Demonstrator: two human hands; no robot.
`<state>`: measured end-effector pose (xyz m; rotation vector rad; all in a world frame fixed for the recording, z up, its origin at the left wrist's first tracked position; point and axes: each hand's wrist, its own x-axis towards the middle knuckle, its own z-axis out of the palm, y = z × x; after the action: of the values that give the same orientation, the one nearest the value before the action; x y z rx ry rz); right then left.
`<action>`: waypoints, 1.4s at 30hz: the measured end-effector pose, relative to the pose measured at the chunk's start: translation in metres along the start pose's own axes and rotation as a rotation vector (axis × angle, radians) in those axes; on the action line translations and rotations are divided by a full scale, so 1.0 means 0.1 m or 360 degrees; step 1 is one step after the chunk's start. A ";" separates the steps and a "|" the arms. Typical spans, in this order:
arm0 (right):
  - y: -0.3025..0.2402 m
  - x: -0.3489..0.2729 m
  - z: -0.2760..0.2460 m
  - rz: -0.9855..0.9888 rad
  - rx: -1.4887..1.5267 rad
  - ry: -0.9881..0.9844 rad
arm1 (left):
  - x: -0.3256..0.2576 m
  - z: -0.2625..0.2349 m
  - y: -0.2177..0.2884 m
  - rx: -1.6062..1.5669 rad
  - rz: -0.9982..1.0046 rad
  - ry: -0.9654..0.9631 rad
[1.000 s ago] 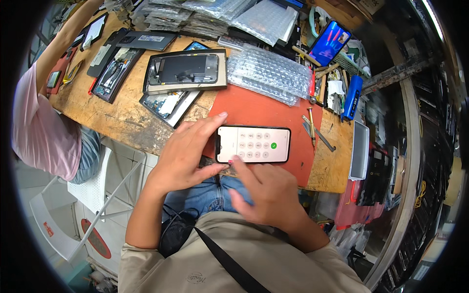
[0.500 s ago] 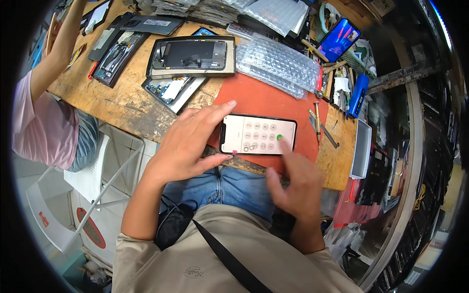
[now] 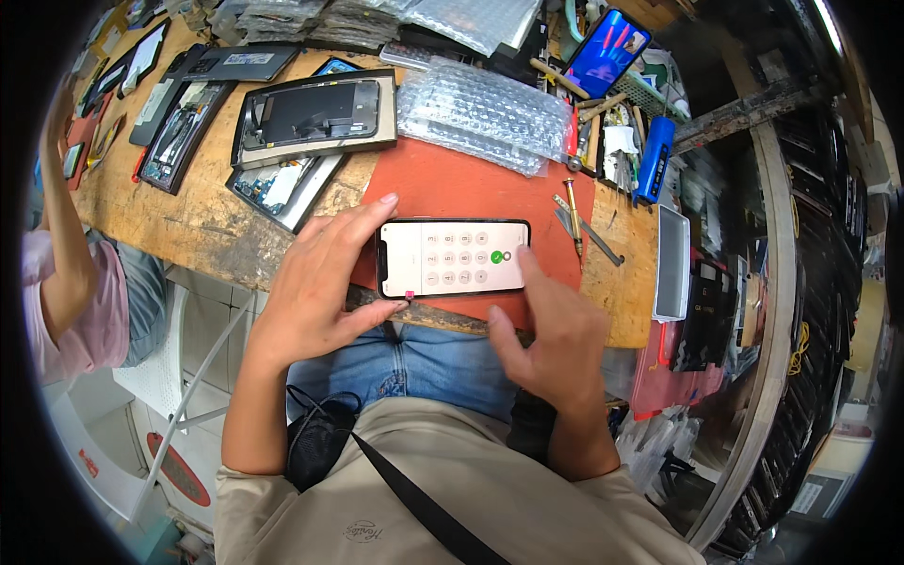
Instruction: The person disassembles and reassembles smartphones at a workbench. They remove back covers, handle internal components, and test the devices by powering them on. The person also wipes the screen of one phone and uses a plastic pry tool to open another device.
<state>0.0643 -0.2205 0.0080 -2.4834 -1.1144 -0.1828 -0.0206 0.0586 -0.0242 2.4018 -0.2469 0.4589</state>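
A smartphone [image 3: 452, 258] with a lit keypad screen lies flat on a red mat [image 3: 443, 179] at the near edge of a wooden workbench [image 3: 202, 221]. My left hand [image 3: 315, 282] clasps the phone's left end, fingers over the top edge and thumb under the bottom edge. My right hand [image 3: 551, 334] hovers at the phone's right end, its index fingertip touching the screen beside a green round button.
Bubble-wrap sheets [image 3: 471, 113] lie behind the mat. Opened phones and screen parts [image 3: 311, 118] cover the bench's left. A screwdriver [image 3: 573, 218], tweezers [image 3: 591, 235], a blue tool [image 3: 654, 160] and a propped lit phone [image 3: 607, 52] sit right. Another person's arm [image 3: 66, 235] reaches in at left.
My right hand has shifted from below the phone's middle to its right end, index finger now on the screen. The left hand keeps its hold; the view has tilted slightly.
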 end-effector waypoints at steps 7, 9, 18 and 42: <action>-0.11 0.00 -0.03 -0.0055 0.0104 -0.0122 | 0.01 -0.01 0.01 0.0035 0.0010 -0.0031; 0.07 0.05 -0.01 0.0097 0.0036 0.0004 | 0.01 -0.02 0.02 0.0019 -0.0012 -0.0039; -0.21 -0.02 -0.03 -0.0162 0.0123 -0.0180 | 0.01 -0.01 0.03 0.0002 -0.0026 -0.0004; -0.15 -0.07 -0.05 -0.0126 0.0122 -0.0123 | -0.01 0.01 0.00 0.0028 -0.0022 -0.0023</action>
<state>0.0492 -0.2183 0.0150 -2.3989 -1.2287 -0.0657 -0.0215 0.0577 -0.0250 2.4236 -0.2334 0.4389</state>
